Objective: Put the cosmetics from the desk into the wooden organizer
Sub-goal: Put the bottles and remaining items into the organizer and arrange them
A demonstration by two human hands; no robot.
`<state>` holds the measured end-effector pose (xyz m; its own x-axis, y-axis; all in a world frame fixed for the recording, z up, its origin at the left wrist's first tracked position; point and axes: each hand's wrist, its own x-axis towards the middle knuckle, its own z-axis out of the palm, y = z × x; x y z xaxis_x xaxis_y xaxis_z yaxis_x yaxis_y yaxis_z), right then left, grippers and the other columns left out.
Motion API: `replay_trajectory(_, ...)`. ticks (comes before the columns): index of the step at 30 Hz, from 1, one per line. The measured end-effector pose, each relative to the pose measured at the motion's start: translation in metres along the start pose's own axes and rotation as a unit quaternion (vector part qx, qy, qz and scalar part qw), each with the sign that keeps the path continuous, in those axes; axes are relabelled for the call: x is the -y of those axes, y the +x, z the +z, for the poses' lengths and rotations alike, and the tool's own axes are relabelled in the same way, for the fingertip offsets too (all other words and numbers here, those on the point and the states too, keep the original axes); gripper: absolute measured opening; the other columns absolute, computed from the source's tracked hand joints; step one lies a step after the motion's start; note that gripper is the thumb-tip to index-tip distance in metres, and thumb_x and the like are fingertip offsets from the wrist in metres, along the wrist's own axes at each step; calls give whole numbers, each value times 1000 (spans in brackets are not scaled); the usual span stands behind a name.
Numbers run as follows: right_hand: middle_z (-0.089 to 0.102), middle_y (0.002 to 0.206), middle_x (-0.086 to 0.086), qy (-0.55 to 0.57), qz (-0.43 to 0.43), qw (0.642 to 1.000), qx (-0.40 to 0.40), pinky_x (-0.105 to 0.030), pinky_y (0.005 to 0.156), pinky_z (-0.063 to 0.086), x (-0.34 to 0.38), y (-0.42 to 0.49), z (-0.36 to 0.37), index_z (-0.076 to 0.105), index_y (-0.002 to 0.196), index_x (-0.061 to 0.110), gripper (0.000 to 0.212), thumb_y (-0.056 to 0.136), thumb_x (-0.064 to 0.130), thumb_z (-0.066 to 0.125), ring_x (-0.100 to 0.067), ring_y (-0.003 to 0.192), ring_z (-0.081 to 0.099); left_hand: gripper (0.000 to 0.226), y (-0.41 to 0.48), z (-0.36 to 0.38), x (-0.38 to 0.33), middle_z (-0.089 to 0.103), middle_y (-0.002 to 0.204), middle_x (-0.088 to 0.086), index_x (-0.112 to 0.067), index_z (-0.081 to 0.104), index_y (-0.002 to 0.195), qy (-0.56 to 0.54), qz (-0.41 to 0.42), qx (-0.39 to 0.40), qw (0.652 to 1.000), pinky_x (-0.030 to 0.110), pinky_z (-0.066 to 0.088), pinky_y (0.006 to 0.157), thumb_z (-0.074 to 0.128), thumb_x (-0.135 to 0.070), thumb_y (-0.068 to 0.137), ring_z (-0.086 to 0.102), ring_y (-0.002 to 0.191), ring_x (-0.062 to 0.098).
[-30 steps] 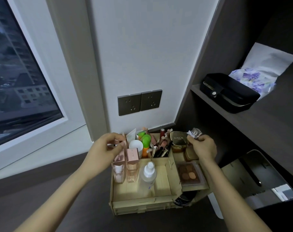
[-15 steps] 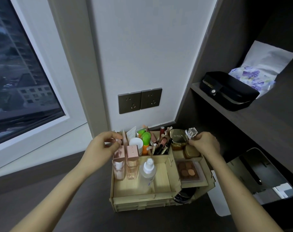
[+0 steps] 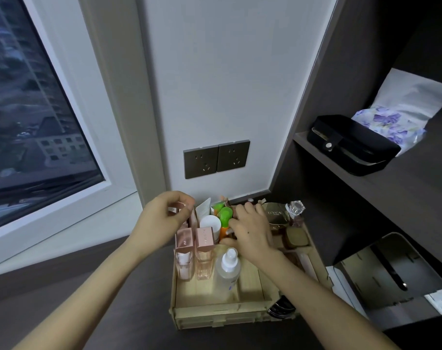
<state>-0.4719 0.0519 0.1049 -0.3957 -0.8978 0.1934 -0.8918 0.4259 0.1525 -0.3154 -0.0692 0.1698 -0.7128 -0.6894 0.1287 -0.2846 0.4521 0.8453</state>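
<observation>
The wooden organizer (image 3: 214,308) stands on the dark desk against the wall. In its front compartment are two pink-capped bottles (image 3: 204,248) and a clear spray bottle (image 3: 228,269). My left hand (image 3: 161,221) pinches a pink-capped bottle (image 3: 179,207) at the back left corner. Over the middle back compartment lies my right hand (image 3: 250,229), fingers spread on the lipsticks, which it mostly hides. Beside it are green-capped tubes (image 3: 225,214), a white jar (image 3: 211,222), a gold compact (image 3: 275,214) and a crystal-capped perfume bottle (image 3: 296,210) standing free at the back right.
A black case (image 3: 353,145) and a floral pouch (image 3: 391,122) sit on the shelf at the right. A mirror (image 3: 391,274) lies on the desk right of the organizer. Two wall sockets (image 3: 216,159) are behind it. The window is at the left.
My right hand has let go of the crystal-capped perfume bottle at the back right and moved left onto the lipstick compartment. My left hand has stayed at the back left corner.
</observation>
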Motion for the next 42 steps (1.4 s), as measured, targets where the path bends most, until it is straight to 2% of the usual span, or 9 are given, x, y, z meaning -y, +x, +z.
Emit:
replay_trajectory(5,57,70,-3,-19,43,999,-18,-38,72,46,6,4,3,70,57,22,26,57,46,79,-24,74,55,13,24,9,-11,65,88,-11,-18,68,91,72,39,35,996,11,44,71,56,-13,88,61,85,10)
replay_trajectory(10,58,68,0,47,120,988,-79,-31,65,41,-15,2,0,72,66,23,12,67,34,78,-19,67,54,21,58,26,-22,67,107,2,-12,67,105,174,85,94,976,25,47,82,51,-12,91,61,96,17)
replay_trajectory(18,64,79,-1,110,118,986,-35,-36,78,41,-41,26,-7,74,78,25,17,76,42,73,-22,83,57,37,114,74,-28,58,130,6,-16,55,127,389,48,311,866,35,43,100,48,-30,94,53,119,26)
replay_trajectory(21,64,94,-1,136,122,983,-1,-35,88,36,-46,30,-12,72,89,22,24,82,44,65,-21,98,53,40,126,88,-28,59,128,7,-12,58,124,397,33,382,834,35,41,101,55,-32,90,53,118,26)
replay_trajectory(27,62,103,2,195,105,974,46,-32,88,39,-55,26,-19,69,100,25,29,79,45,68,-17,101,52,33,138,106,-29,68,113,10,-8,67,109,457,38,391,798,30,47,86,64,-28,83,63,106,26)
replay_trajectory(32,56,116,4,256,92,959,79,-27,88,42,-65,4,-25,58,122,27,47,78,37,72,-14,109,51,28,143,111,-38,65,102,4,-6,66,109,419,17,394,818,20,48,66,66,-15,82,59,88,17)
replay_trajectory(35,49,127,6,258,84,959,77,-26,93,41,-65,-9,-25,49,132,29,59,78,35,72,-14,118,47,25,142,119,-38,71,102,6,-6,68,105,418,35,421,804,29,54,85,64,-19,84,66,91,21)
replay_trajectory(39,44,131,6,220,56,971,72,-25,96,36,-61,-18,-20,45,135,32,59,81,33,69,-14,125,39,29,141,116,-47,64,82,5,-7,63,106,338,0,477,811,16,49,61,70,-8,78,57,66,12)
replay_trajectory(42,45,130,3,218,46,973,53,-25,96,35,-57,-17,-15,50,132,29,52,83,25,67,-17,124,40,46,143,111,-51,65,107,10,-5,60,116,335,17,498,800,24,46,80,74,-5,72,56,87,16)
